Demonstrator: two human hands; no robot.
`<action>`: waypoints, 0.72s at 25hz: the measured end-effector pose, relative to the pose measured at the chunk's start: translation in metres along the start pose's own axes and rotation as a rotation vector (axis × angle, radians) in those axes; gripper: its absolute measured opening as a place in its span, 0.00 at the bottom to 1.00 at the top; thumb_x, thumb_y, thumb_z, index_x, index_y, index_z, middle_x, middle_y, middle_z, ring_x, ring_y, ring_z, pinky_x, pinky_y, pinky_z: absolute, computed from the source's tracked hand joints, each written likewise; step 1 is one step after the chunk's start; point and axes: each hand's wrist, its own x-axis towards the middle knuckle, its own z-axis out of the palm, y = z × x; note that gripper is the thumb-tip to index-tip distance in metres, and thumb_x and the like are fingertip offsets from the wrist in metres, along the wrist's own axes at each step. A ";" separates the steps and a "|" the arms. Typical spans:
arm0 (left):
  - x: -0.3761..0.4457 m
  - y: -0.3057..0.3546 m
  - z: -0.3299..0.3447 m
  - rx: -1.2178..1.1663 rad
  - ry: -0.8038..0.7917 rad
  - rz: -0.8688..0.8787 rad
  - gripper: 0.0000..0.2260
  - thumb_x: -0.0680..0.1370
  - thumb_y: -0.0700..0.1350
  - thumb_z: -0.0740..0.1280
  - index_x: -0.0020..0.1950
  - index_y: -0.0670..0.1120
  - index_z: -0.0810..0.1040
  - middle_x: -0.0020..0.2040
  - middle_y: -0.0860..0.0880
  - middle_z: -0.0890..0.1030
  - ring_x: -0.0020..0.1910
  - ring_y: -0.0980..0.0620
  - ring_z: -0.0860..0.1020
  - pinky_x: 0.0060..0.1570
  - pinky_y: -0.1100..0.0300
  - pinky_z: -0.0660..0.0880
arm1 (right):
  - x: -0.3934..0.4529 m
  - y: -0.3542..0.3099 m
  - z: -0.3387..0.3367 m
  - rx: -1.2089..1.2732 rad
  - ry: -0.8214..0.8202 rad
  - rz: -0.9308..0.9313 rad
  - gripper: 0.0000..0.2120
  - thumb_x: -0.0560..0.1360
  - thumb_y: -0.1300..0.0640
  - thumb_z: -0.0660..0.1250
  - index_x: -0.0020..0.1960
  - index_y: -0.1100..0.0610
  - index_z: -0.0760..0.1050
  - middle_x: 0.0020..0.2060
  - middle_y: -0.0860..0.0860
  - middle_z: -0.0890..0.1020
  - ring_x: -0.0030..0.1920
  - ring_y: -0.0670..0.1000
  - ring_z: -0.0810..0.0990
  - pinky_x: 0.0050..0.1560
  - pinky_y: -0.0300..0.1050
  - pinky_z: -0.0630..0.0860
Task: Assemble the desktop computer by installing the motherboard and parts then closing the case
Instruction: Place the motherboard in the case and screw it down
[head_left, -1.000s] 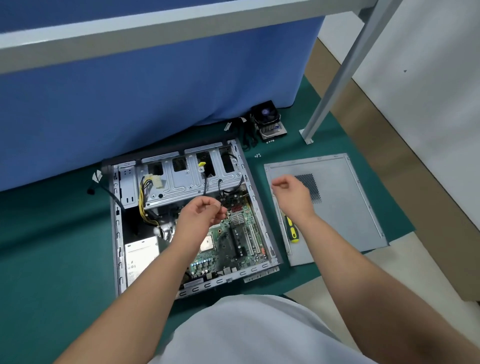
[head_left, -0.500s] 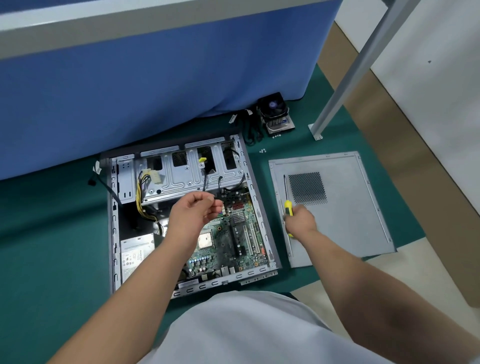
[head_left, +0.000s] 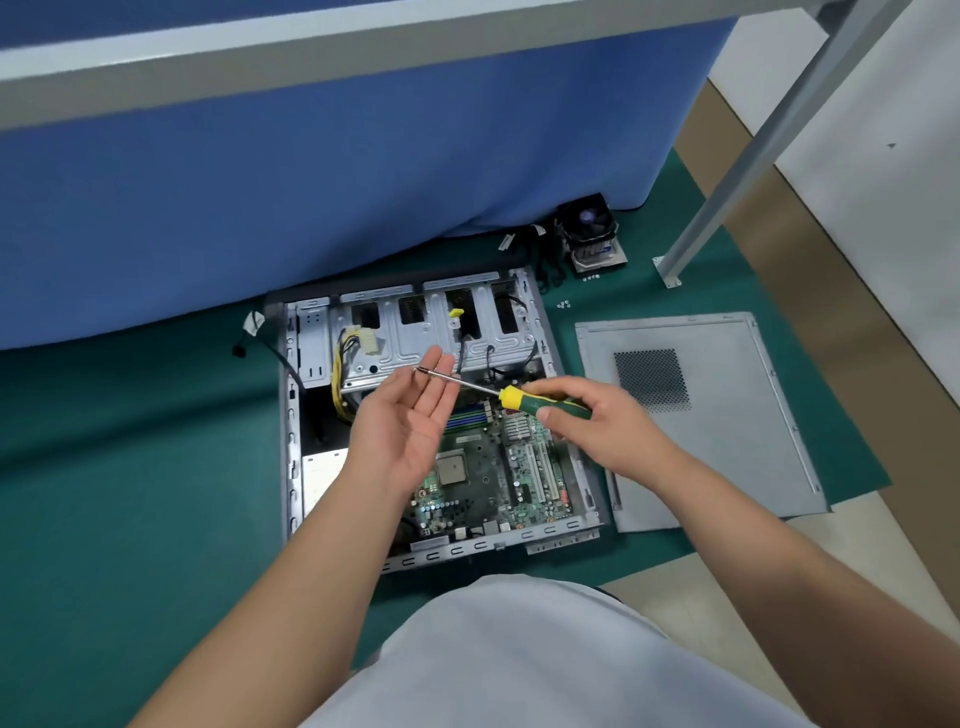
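An open grey computer case (head_left: 291, 441) lies flat on the green mat. Inside it sits the green motherboard (head_left: 483, 478), with a drive cage (head_left: 431, 338) at its far end. My right hand (head_left: 597, 426) grips a screwdriver (head_left: 540, 401) by its green and yellow handle above the board. Its metal shaft points left, with the tip at the fingers of my left hand (head_left: 410, 415). That hand is palm up with the fingers straight. The grey side panel (head_left: 727, 415) lies flat to the right of the case.
A CPU cooler with fan (head_left: 589, 234) stands on the mat beyond the case. Small screws (head_left: 565, 304) lie near it. A blue cloth-covered table (head_left: 311, 182) fills the far side, and a metal table leg (head_left: 727, 187) slants down at the right. Yellow power cables (head_left: 340, 364) hang in the case.
My right hand picked the screwdriver up from the side panel and carried it left over the case. My left hand opened, palm up, with the screwdriver tip at its fingers.
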 end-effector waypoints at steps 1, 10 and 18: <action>-0.002 0.004 -0.004 -0.017 0.008 -0.008 0.13 0.86 0.39 0.58 0.68 0.35 0.72 0.62 0.39 0.83 0.60 0.40 0.83 0.61 0.46 0.80 | -0.001 -0.004 0.003 0.013 0.019 0.005 0.12 0.78 0.51 0.72 0.59 0.36 0.80 0.46 0.39 0.83 0.41 0.51 0.82 0.40 0.43 0.78; -0.019 0.024 -0.027 -0.087 0.013 0.023 0.13 0.85 0.38 0.57 0.67 0.34 0.73 0.62 0.39 0.83 0.60 0.41 0.83 0.57 0.45 0.82 | 0.001 -0.022 0.042 0.593 0.260 0.067 0.13 0.77 0.64 0.73 0.58 0.51 0.82 0.46 0.51 0.87 0.45 0.53 0.85 0.50 0.41 0.81; -0.022 0.030 -0.032 -0.093 0.016 0.034 0.14 0.85 0.38 0.56 0.68 0.34 0.72 0.62 0.38 0.83 0.60 0.41 0.83 0.57 0.46 0.82 | -0.003 -0.033 0.048 0.522 0.272 0.036 0.13 0.76 0.62 0.74 0.58 0.49 0.82 0.49 0.54 0.86 0.47 0.55 0.85 0.50 0.41 0.81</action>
